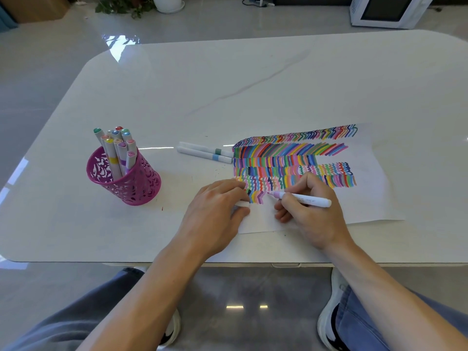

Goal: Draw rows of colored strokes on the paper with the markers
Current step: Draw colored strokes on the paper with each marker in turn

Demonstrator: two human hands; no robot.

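A white sheet of paper lies on the table, covered with several rows of colored strokes. My right hand grips a white marker with a light purple tip that touches the paper at the end of the lowest row. My left hand rests on the paper's left edge and pinches a small white marker cap between thumb and fingers. A pink openwork cup at the left holds several capped markers.
Two white capped markers lie side by side just left of the paper's top corner. The white table has rounded corners; its front edge runs just below my wrists. A plant pot and a white appliance stand on the floor beyond.
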